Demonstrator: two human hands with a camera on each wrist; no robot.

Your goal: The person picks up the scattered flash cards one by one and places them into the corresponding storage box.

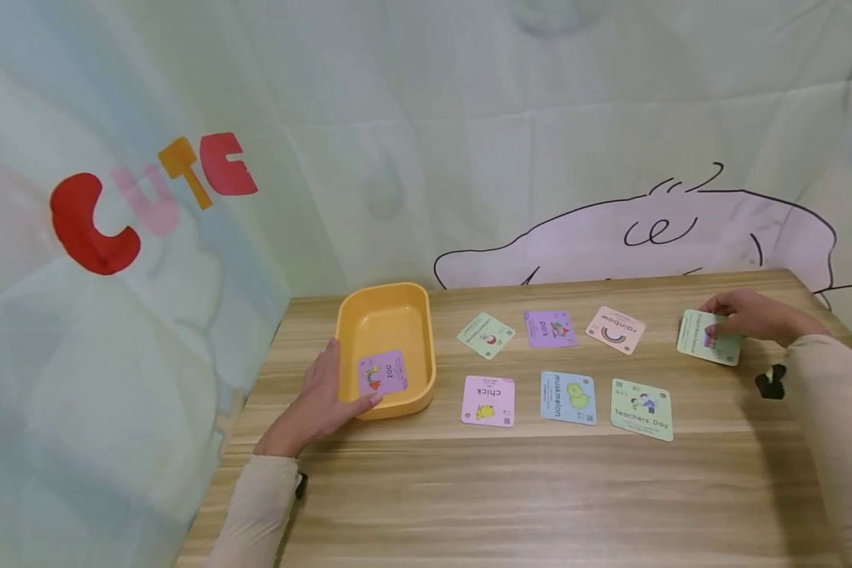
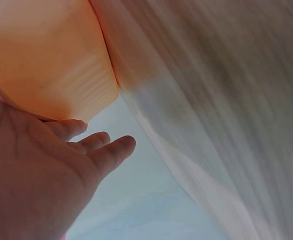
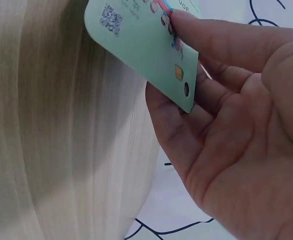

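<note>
In the head view my right hand (image 1: 756,314) pinches a light green picture card (image 1: 690,338) at the right end of the table. Seen from the right wrist, the thumb (image 3: 211,37) presses the card's printed face while fingers support it from behind; the green card (image 3: 136,60) is tilted up at this edge. My left hand (image 1: 319,402) lies along the left side and near corner of a yellow tray (image 1: 430,347), thumb at the near rim. Its fingers (image 2: 114,152) are extended loosely beside the tray wall (image 2: 51,60). A purple "zoo" card (image 1: 390,371) lies inside the tray.
Between tray and right hand lie a green card (image 1: 486,335), a purple "park" card (image 1: 550,328) and a "rainbow" card (image 1: 614,329). Nearer are a pink "chick" card (image 1: 488,401), a blue "muskmelon" card (image 1: 568,397) and a green "Teachers' Day" card (image 1: 641,409). A printed curtain (image 1: 397,158) hangs behind.
</note>
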